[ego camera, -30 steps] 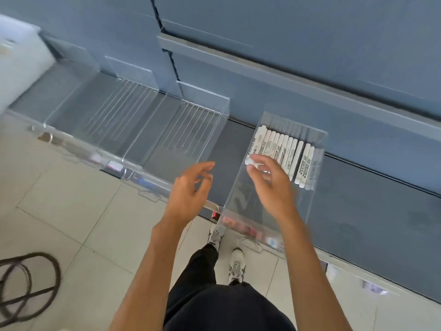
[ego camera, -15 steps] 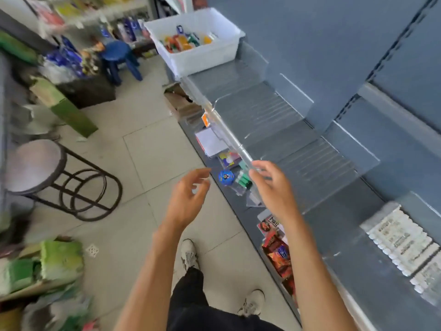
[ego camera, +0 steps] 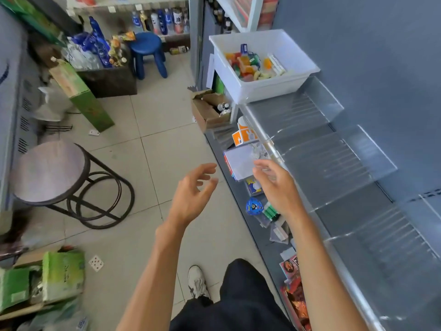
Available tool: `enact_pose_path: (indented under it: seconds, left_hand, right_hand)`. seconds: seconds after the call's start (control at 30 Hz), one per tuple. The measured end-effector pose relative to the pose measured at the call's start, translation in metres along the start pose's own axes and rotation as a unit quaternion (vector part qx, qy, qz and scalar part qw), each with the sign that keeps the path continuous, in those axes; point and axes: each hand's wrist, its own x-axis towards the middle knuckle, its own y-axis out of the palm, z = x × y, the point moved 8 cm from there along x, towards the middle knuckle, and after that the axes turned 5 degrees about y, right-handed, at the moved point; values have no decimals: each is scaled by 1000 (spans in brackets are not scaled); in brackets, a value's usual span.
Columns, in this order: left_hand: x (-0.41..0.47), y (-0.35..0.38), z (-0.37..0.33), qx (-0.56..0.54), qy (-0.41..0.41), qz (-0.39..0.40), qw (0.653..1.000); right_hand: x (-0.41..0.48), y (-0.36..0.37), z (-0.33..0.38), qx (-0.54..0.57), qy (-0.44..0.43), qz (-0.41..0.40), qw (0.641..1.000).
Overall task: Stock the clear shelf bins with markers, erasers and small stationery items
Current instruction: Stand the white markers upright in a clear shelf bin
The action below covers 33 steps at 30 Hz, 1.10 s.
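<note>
Fetching stock for the row of clear acrylic shelf bins (ego camera: 322,168) — those in view lie bare.
At the row's far end sits the white plastic tub (ego camera: 269,88) of colourful small stationery, well beyond the left grip (ego camera: 191,194) and right grip (ego camera: 276,185); both loose-fingered, holding nothing — best gather one item type per trip.

Small items (ego camera: 253,64) in the white tub (ego camera: 274,91) are too small to identify.

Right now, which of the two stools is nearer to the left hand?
The metal-framed stool with the round grey seat; the blue stool stands farther back.
</note>
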Motion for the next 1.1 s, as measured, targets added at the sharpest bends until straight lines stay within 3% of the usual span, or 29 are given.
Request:
enact_pose_path:
  seconds: [0.23,0.53,0.8,0.97,1.1]
  left_hand:
    - [108,-24,19,18,8,34,999]
    - [315,-52,5,86,41,74,993]
    - [468,-11,-29,45,90,125,987]
    - [555,42,-39,39,139,225,964]
    - [609,87,-22,47,129,327,935]
  right_hand:
    - [102,37,27,35,8,-1,999]
    - [299,17,72,150,28,-54,987]
    - [429,-12,100,114,52,-73,989]
    - [485,-26,89,113,100,-121,981]
    - [515,-37,73,109,163,-187,963]
